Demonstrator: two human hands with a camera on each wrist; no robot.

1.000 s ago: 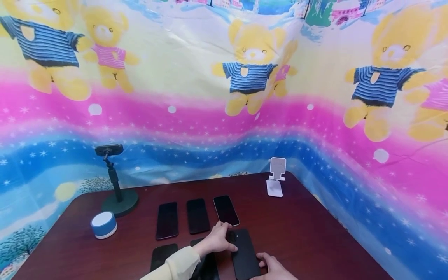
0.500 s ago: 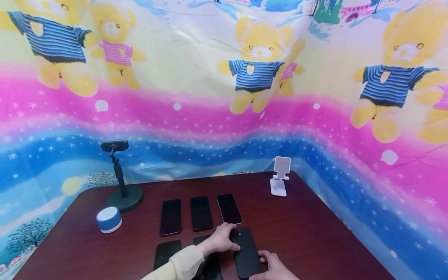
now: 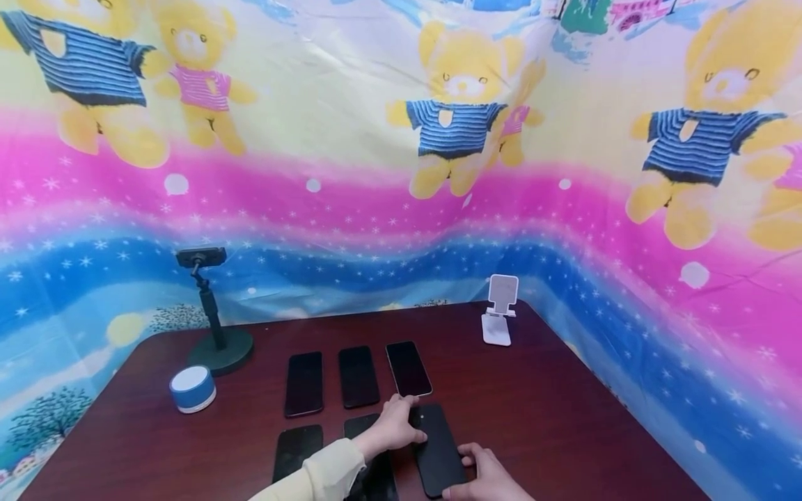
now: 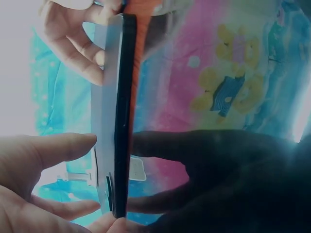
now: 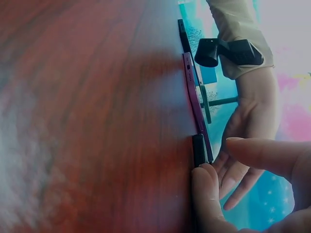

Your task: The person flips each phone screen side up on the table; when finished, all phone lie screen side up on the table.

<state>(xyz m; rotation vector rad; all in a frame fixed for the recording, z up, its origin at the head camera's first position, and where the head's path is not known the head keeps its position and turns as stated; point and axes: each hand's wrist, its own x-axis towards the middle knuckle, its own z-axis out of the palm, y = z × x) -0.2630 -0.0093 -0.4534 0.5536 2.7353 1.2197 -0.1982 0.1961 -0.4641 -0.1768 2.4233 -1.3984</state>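
Observation:
A black smartphone (image 3: 441,452) lies back side up at the front of the table, its camera corner at the far left. My left hand (image 3: 391,426) holds its far end, with the thumb on the near left edge and the fingers at the top. My right hand (image 3: 491,476) grips the near right corner, fingertips along the side and thumb at the bottom end. In the left wrist view the phone (image 4: 124,111) shows edge-on between both hands. The right wrist view shows the right fingers (image 5: 206,187) at the end of the phone (image 5: 198,150).
Three phones lie screen up in a back row, such as the white-edged one (image 3: 409,369). Two more dark phones lie left of my hands, one (image 3: 297,452) partly under the left sleeve. Behind stand a dark round-based stand (image 3: 219,348), a blue-and-white cylinder (image 3: 192,390) and a white phone stand (image 3: 499,313).
The head view has shifted slightly. Both hands keep their hold on the black smartphone, which stays in about the same place on the table.

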